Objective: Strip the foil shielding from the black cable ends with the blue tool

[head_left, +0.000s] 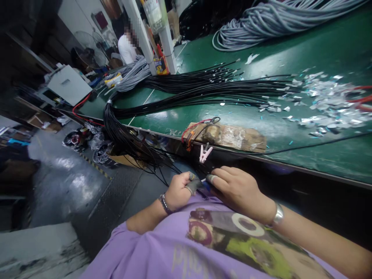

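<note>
Head view, single frame. I take as landmark the brown wooden block wrapped in clear tape (229,136), lying at the near edge of the green-topped work table (319,46). Both hands sit just below the block, under the table edge and above a purple printed shirt. Left hand (179,190): fingers curled in, thumb wrapped in grey tape, closed on the loose ends of the thin black wires (151,157) that hang down left of the block. Right hand (236,189): fingers stretched out and held together, taped fingertip meeting the left thumb; I cannot tell whether it grips a strand or only rests on it. A small blue bit shows between the two hands, too small to identify. The wires drape over the table edge left of the block, and the bundle runs across the table behind it. A pink plastic clip (205,152) hangs from the block's front left corner, beside a red lead (194,127). Silver foil scraps (325,104) lie right of and behind the block. A coil of grey cable (261,23) lies far behind it. A person in a white top (126,47) is far behind, to the left.
</note>
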`<act>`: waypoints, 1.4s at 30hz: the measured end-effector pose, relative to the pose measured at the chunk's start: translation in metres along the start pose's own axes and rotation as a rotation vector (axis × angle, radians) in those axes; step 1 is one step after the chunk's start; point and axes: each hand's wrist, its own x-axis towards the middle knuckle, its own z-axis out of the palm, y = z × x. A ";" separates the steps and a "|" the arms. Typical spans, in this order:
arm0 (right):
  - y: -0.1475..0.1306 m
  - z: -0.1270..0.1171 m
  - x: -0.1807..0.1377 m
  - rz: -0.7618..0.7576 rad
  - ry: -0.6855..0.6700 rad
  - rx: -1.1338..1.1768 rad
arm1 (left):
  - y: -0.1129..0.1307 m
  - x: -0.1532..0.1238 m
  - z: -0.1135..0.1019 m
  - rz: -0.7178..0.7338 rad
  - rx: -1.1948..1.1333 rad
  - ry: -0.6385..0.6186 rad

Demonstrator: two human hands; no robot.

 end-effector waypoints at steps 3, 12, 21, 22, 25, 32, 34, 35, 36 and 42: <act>0.000 0.001 0.000 0.012 0.013 0.006 | 0.001 0.002 0.004 -0.202 -0.255 -0.028; 0.004 0.013 -0.010 0.096 -0.091 0.040 | -0.001 0.002 -0.005 -0.331 -0.720 -0.157; 0.009 0.022 -0.003 0.593 -0.221 0.944 | -0.004 0.006 -0.008 -0.349 -0.811 -0.117; 0.008 0.022 0.000 0.607 -0.219 1.043 | -0.004 0.006 -0.007 -0.358 -0.814 -0.116; 0.004 0.023 0.006 0.631 -0.210 1.205 | -0.003 0.006 -0.005 -0.374 -0.818 -0.127; 0.001 0.022 0.012 0.669 -0.251 1.269 | -0.008 0.006 -0.006 -0.408 -0.755 -0.196; 0.001 0.025 0.010 0.719 -0.293 1.322 | -0.010 0.004 -0.007 -0.393 -0.695 -0.233; 0.002 0.028 0.009 0.755 -0.303 1.316 | -0.010 0.003 -0.007 -0.383 -0.659 -0.267; 0.002 0.031 0.008 0.794 -0.303 1.282 | -0.010 0.003 -0.006 -0.369 -0.625 -0.299; 0.010 0.046 -0.007 0.886 -0.340 1.048 | -0.002 0.005 -0.005 -0.235 -0.507 -0.194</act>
